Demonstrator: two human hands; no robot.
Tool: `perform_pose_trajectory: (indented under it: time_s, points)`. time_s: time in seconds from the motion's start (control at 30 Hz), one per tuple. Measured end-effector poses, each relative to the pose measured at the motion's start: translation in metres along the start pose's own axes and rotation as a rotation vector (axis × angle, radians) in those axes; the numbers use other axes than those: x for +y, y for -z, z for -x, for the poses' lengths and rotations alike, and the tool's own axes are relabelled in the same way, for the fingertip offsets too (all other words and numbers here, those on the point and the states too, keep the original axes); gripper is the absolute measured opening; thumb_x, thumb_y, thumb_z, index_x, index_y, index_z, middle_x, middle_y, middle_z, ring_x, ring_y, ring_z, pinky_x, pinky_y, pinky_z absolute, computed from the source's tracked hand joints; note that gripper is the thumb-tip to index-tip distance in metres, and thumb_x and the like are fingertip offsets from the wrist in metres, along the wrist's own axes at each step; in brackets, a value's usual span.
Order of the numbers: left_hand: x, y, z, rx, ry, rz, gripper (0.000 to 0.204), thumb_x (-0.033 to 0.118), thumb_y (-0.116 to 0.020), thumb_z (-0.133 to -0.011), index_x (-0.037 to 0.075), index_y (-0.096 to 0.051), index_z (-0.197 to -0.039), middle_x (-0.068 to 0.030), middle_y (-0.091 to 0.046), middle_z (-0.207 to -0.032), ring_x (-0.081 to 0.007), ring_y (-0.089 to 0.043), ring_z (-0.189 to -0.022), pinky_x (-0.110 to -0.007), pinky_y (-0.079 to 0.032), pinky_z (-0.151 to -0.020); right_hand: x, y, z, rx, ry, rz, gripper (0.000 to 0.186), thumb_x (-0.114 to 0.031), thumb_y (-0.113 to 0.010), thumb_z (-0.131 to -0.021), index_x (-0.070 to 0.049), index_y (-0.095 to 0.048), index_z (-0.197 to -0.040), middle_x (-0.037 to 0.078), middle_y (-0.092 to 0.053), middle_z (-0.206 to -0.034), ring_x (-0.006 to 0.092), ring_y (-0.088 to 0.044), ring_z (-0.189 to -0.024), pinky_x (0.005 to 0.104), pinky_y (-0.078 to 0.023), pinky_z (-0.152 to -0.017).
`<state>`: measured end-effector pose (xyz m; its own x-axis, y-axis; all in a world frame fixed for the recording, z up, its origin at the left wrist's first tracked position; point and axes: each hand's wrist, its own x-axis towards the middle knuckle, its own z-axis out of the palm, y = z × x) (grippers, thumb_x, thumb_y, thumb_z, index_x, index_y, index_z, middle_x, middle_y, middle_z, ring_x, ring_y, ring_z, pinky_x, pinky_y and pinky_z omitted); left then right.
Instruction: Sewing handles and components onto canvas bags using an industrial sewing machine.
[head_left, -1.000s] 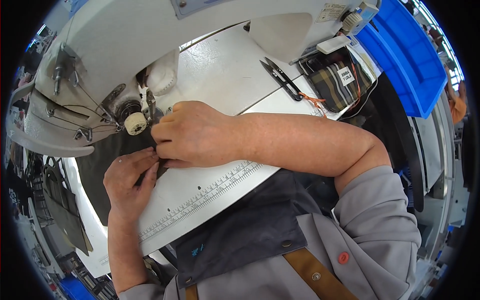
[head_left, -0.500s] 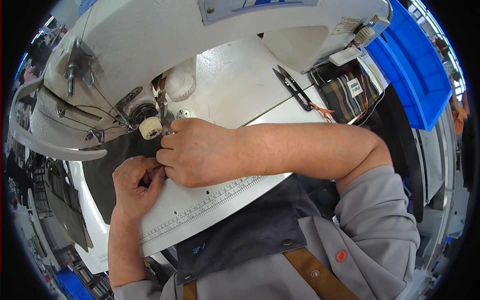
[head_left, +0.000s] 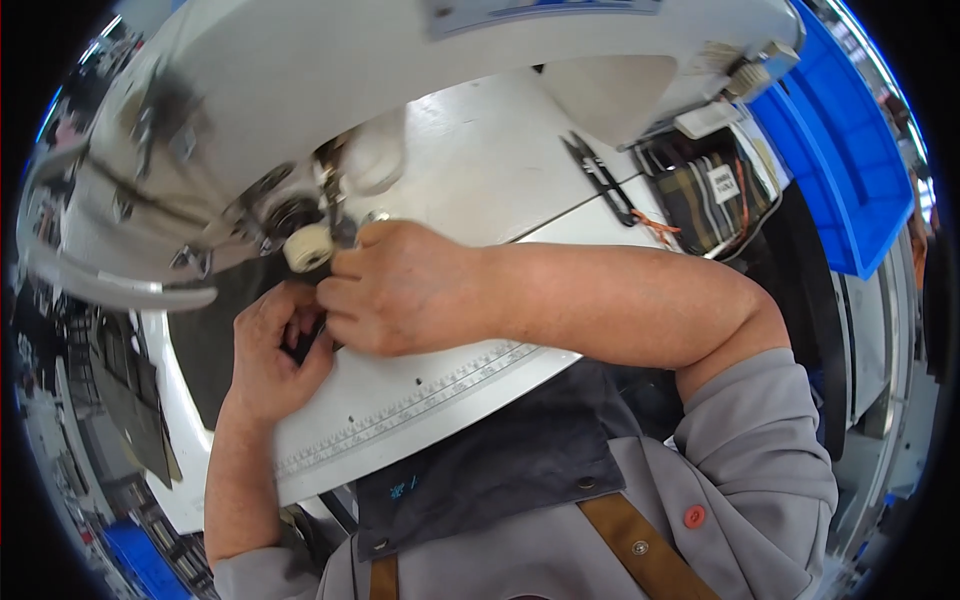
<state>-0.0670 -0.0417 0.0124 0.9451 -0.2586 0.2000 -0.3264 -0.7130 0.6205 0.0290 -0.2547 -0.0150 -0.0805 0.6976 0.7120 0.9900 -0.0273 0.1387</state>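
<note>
Dark cloth [head_left: 207,345] on white bench [head_left: 362,392]

Cloth lies left of the left hand [head_left: 272,360] and reaches beyond its fingers toward the sewing machine [head_left: 290,105]. Left fingers curled, thumb parted from them; right hand [head_left: 395,292] adjoins, fingers bunched, tips hidden. Cannot tell whether either hand grips the cloth.

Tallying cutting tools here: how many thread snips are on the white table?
1: black thread snips lie on the white table beside the plaid item. Others may be hidden under the left hand, right hand or dark fabric.
</note>
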Motion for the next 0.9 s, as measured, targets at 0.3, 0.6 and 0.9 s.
perform_pose_trajectory:
  time_s: [0.3, 0.6, 0.9]
  points:
    - [0.004, -0.001, -0.003, 0.098, -0.075, 0.042, 0.014, 0.003, -0.075, -0.082, 0.004, -0.065, -0.092, -0.0068, -0.058, -0.073, -0.0199, -0.058, -0.06, -0.033, -0.047, -0.055, 0.01, 0.007, -0.002, -0.096, -0.091, -0.142, 0.005, -0.019, -0.066, -0.075, -0.015, -0.065, -0.078, -0.002, -0.06, -0.079, 0.0183, -0.064, -0.077, 0.035, -0.049, -0.063]
    - [-0.001, -0.004, 0.005, 0.149, -0.129, 0.074, 0.013, 0.002, -0.078, -0.084, 0.003, -0.066, -0.089, -0.0007, -0.055, -0.067, -0.0086, -0.048, -0.052, -0.026, -0.038, -0.049, 0.006, 0.014, -0.01, -0.133, -0.082, -0.123, 0.017, -0.018, -0.073, -0.073, -0.013, -0.072, -0.09, -0.002, -0.066, -0.088, 0.0169, -0.066, -0.078, 0.0343, -0.053, -0.062]
    - [-0.005, -0.002, 0.005, 0.08, -0.273, 0.026, 0.021, 0.004, -0.085, -0.072, 0.003, -0.073, -0.09, -0.0059, -0.065, -0.09, -0.0191, -0.065, -0.078, -0.031, -0.053, -0.066, 0.019, 0.022, -0.008, -0.214, -0.111, -0.355, 0.018, -0.019, -0.082, -0.075, -0.011, -0.073, -0.088, 0.0, -0.069, -0.092, 0.0227, -0.069, -0.082, 0.0385, -0.056, -0.067]
